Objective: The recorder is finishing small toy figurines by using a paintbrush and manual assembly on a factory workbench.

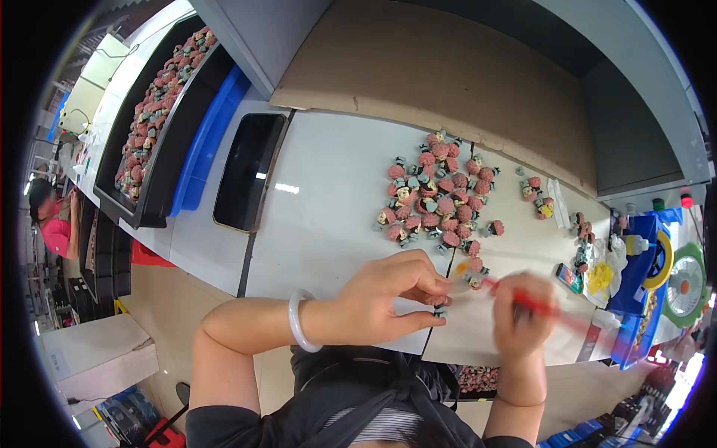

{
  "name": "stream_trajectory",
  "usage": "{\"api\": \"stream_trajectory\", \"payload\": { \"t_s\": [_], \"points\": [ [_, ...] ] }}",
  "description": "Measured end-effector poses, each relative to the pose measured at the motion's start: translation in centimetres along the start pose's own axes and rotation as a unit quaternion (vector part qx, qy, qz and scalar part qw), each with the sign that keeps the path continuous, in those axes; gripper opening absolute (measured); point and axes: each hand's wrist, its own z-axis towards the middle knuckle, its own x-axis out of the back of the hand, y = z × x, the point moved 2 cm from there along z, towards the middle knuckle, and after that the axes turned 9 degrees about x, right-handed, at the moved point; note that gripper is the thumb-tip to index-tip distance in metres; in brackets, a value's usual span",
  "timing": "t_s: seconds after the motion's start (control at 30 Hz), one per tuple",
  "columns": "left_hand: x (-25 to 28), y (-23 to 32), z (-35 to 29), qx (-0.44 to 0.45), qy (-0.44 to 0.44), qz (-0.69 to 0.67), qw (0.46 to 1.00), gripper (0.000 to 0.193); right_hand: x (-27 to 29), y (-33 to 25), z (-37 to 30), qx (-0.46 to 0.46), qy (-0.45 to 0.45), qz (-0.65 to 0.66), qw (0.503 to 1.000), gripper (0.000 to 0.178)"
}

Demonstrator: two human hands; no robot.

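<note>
My left hand (379, 300) is closed over the table's near edge, pinching a small figurine (439, 308) between thumb and fingers; most of that piece is hidden. To its right, my right hand (517, 319) grips a red-handled paintbrush (549, 308), both smeared by motion. The brush points left toward the figurine in my left hand, and whether it touches cannot be made out. One loose figurine (474, 278) lies just beyond the fingertips. Farther off spreads a pile of small figurines (441, 196) with pink bumpy tops and grey-green parts.
At the left, a black phone (250, 172) lies beside a black tray (166, 138) full of figurines. A grey open-fronted shelf (455, 75) stands behind the pile. To the right are a few figurines, a blue bin (635, 261), yellow tape (657, 260) and a green fan (683, 285).
</note>
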Motion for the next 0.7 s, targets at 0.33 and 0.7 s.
{"api": "stream_trajectory", "payload": {
  "t_s": [0.33,0.7],
  "points": [
    [0.5,0.0,0.0,0.134,-0.031,-0.205,0.969,0.037,3.2,2.1,0.8,-0.266,-0.092,-0.216,0.935,0.009],
    [0.4,-0.5,0.2,0.19,-0.039,-0.276,0.941,0.023,-0.2,0.2,0.2,-0.065,-0.178,0.075,0.979,0.015]
  ]
}}
